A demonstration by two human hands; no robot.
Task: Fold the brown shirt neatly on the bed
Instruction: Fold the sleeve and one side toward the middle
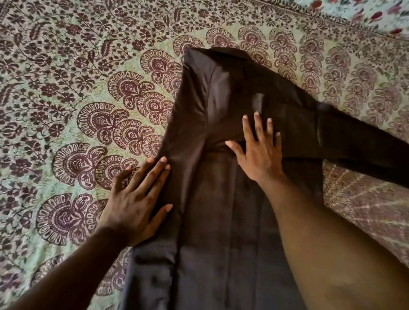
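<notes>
Right hand [261, 157] and left hand [138, 201], both flat and gripping nothing, are pressing the soft, limp brown shirt [220, 228] at frame center; its edges likely suit pinching.

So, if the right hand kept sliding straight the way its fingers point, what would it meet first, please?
The right hand lies flat on the brown shirt, fingers pointing up toward the collar. It would probably cross more shirt fabric first, a small shiny crease just past the fingertips, then the collar.

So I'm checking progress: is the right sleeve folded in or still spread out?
Spread out. The right sleeve stretches sideways off the brown shirt onto the bedspread, beyond the right hand.
</notes>
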